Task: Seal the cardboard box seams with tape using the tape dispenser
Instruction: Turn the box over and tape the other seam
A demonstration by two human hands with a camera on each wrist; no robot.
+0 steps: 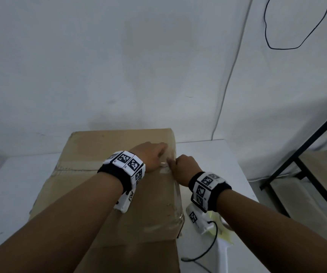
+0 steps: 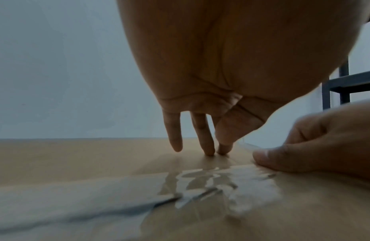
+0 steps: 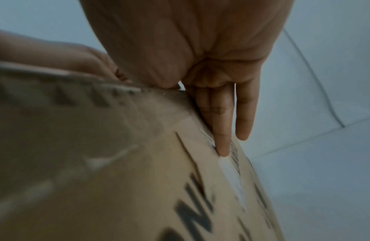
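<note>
We cannot make out much of the tape dispenser (image 1: 220, 228), half hidden under our right forearm at 5 o'clock on the white bench (image 1: 207, 152). Left hand (image 1: 154, 156) fingers (image 2: 202, 135) press straight onto glossy, wrinkled clear tape (image 2: 231, 184) atop the matte cardboard box (image 1: 91, 186); right hand (image 1: 186, 168) fingers (image 3: 221, 130) lie extended down its printed side, holding nothing.

cardboard box (image 1: 103, 196): matt brown, printed | tape (image 2: 231, 184): clear, glossy, wrinkled | table (image 1: 213, 154): smooth white

Bare forearms; black wristbands (image 1: 210, 191) bearing white black-patterned marker blocks.
</note>
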